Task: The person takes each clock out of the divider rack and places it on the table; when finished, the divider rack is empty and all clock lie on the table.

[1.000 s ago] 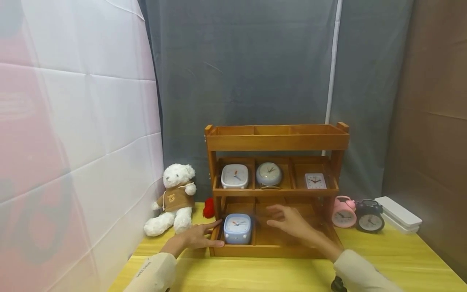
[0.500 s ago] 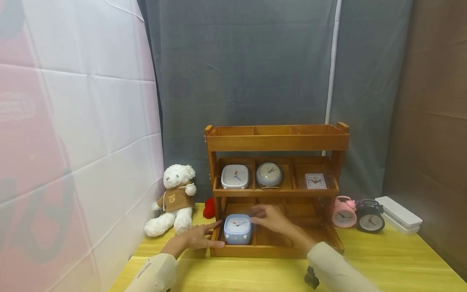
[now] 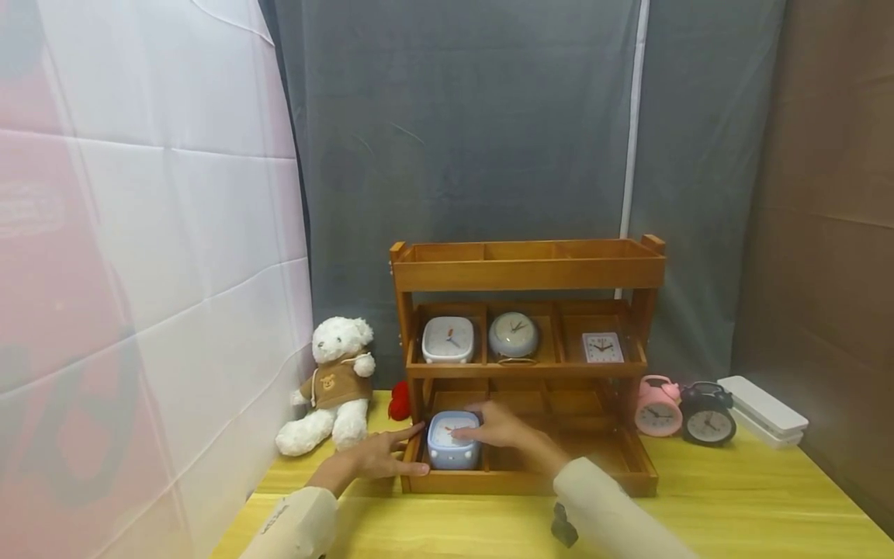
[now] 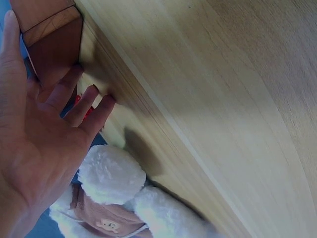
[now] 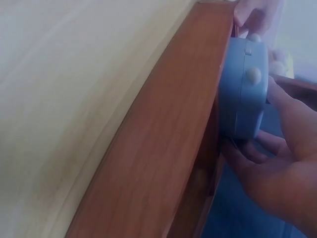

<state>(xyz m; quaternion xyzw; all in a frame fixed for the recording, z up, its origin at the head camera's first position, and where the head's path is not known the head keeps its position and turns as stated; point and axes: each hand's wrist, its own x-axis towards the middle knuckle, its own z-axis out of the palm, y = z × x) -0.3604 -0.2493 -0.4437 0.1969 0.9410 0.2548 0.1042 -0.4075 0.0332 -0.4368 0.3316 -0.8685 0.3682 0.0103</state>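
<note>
A light-blue alarm clock [image 3: 452,456] stands in the lower left compartment of the wooden shelf [image 3: 529,273]. My right hand [image 3: 501,428] grips it from the right, thumb over its face. In the right wrist view the fingers curl along the side of the blue clock [image 5: 240,94]. My left hand [image 3: 379,454] rests against the shelf's lower left corner, thumb at the front edge. Its fingers are extended along the wooden side panel [image 4: 57,47] in the left wrist view.
On the middle tier sit a white clock [image 3: 448,339], a round grey clock [image 3: 513,335] and a small square clock [image 3: 602,348]. A teddy bear [image 3: 338,380] sits left; pink [image 3: 658,410] and black alarm clocks [image 3: 708,416] and a white case [image 3: 763,407] lie right.
My right hand has moved left across the lower tier onto the blue alarm clock and taken hold of it. The left hand has stayed at the shelf corner.
</note>
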